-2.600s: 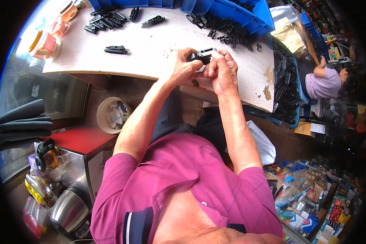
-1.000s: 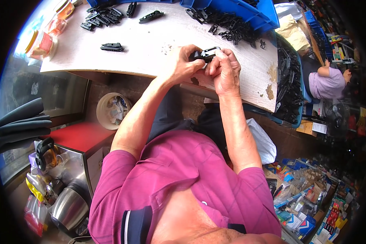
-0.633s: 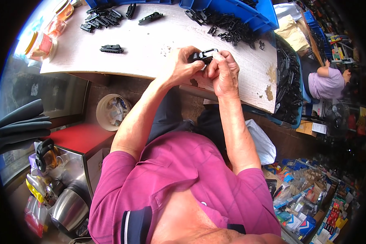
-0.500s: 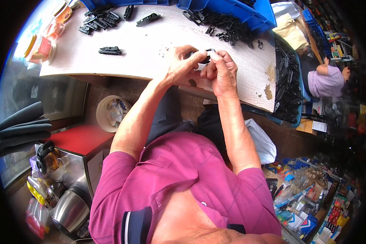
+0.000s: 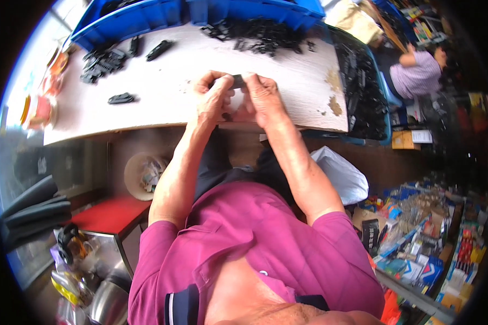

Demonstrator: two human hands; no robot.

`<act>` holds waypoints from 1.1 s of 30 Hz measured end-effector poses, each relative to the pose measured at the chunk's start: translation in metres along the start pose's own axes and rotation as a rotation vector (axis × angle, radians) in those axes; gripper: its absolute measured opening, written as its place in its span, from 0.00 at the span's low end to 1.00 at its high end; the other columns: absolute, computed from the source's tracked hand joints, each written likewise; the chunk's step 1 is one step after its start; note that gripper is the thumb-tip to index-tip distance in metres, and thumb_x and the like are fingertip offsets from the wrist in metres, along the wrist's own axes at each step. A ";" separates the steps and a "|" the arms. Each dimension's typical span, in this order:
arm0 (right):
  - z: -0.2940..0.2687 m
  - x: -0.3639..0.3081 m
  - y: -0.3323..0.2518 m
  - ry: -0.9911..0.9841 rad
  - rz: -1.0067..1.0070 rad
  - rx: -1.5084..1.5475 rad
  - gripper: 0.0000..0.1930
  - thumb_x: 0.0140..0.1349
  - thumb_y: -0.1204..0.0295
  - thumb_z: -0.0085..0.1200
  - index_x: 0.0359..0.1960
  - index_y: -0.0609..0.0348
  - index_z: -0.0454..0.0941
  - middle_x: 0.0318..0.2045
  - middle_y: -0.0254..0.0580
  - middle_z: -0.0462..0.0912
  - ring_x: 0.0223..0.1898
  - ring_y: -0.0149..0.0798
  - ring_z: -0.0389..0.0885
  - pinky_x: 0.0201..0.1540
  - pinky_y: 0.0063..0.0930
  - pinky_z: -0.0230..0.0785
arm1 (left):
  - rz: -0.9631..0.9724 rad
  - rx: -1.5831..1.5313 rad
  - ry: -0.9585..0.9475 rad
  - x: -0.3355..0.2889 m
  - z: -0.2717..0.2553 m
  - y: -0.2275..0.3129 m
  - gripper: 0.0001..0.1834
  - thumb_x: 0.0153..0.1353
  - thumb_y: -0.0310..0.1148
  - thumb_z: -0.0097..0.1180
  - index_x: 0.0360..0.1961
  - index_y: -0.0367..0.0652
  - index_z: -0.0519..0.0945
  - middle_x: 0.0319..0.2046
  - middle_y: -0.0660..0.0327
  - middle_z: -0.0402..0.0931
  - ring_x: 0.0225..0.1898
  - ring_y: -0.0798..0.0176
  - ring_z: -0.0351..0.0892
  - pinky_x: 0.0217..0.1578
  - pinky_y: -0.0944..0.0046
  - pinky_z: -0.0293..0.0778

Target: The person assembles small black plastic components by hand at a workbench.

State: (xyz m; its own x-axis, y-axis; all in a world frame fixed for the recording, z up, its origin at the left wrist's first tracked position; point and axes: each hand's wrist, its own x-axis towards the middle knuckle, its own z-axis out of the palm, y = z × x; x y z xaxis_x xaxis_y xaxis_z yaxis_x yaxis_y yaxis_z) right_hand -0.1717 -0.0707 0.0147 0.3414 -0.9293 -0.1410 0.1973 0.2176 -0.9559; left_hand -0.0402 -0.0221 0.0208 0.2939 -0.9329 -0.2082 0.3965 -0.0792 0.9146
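Observation:
Above the near part of the pale table (image 5: 162, 86), a small black plastic part (image 5: 238, 82) is pinched between my two hands. My left hand (image 5: 213, 96) grips its left end, and my right hand (image 5: 264, 97) has hold of the right end. The fingers cover much of it, so its exact kind does not show. A single black toy-like piece (image 5: 121, 98) lies to the left of my hands. Farther back are a cluster of similar pieces (image 5: 102, 64) and two separate ones. A heap of small black parts (image 5: 265, 39) sits at the far right of the table.
Blue bins (image 5: 138, 23) line the table's back edge. Clear jars (image 5: 40, 111) stand at its left end. To the right is a blue crate of black parts (image 5: 360, 86), with another person (image 5: 417, 73) beyond. A white bucket (image 5: 141, 176) stands below the table, near a red-topped cabinet (image 5: 111, 214).
The view has shifted, showing more of the blue bins. My hands have turned the black part so it lies level between them, both still gripping it.

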 end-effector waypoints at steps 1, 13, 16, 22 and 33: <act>0.003 -0.001 0.004 0.033 -0.029 0.035 0.22 0.65 0.53 0.55 0.23 0.58 0.72 0.12 0.30 0.67 0.08 0.27 0.63 0.10 0.25 0.60 | -0.023 -0.030 -0.002 -0.001 0.001 0.000 0.08 0.61 0.36 0.59 0.34 0.44 0.78 0.22 0.66 0.75 0.18 0.76 0.68 0.16 0.74 0.67; -0.068 -0.017 -0.034 0.278 -0.015 0.204 0.26 0.64 0.51 0.51 0.13 0.52 0.63 0.06 0.34 0.60 0.09 0.37 0.67 0.19 0.52 0.77 | 0.634 1.048 0.282 0.074 0.025 -0.001 0.23 0.59 0.48 0.59 0.43 0.37 0.81 0.30 0.52 0.80 0.36 0.51 0.79 0.44 0.53 0.72; -0.100 -0.014 -0.055 0.414 -0.002 0.244 0.21 0.65 0.58 0.46 0.16 0.55 0.63 0.05 0.34 0.58 0.07 0.36 0.66 0.19 0.51 0.78 | 0.805 1.365 0.310 0.103 0.026 -0.007 0.18 0.55 0.47 0.61 0.34 0.43 0.80 0.34 0.52 0.78 0.41 0.50 0.76 0.47 0.52 0.68; -0.183 -0.010 -0.107 0.652 -0.123 0.344 0.23 0.64 0.56 0.44 0.14 0.57 0.61 0.05 0.36 0.58 0.08 0.38 0.65 0.22 0.56 0.79 | 0.677 1.453 0.210 0.104 0.030 -0.008 0.19 0.49 0.39 0.66 0.41 0.48 0.78 0.42 0.54 0.76 0.47 0.47 0.72 0.47 0.51 0.70; -0.158 -0.006 -0.089 0.503 -0.044 0.048 0.20 0.58 0.55 0.61 0.37 0.61 0.76 0.08 0.33 0.64 0.12 0.34 0.73 0.19 0.44 0.81 | 0.617 0.579 -0.004 0.067 0.038 -0.026 0.13 0.59 0.32 0.63 0.42 0.36 0.79 0.29 0.59 0.81 0.33 0.69 0.78 0.36 0.68 0.74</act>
State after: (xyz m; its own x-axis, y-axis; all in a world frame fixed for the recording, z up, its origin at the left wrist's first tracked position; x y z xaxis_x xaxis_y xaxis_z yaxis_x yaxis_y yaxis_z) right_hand -0.3361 -0.1320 0.0604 -0.1512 -0.9640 -0.2189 0.2472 0.1776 -0.9525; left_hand -0.0642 -0.0959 -0.0040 0.3081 -0.8691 0.3869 -0.3429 0.2779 0.8973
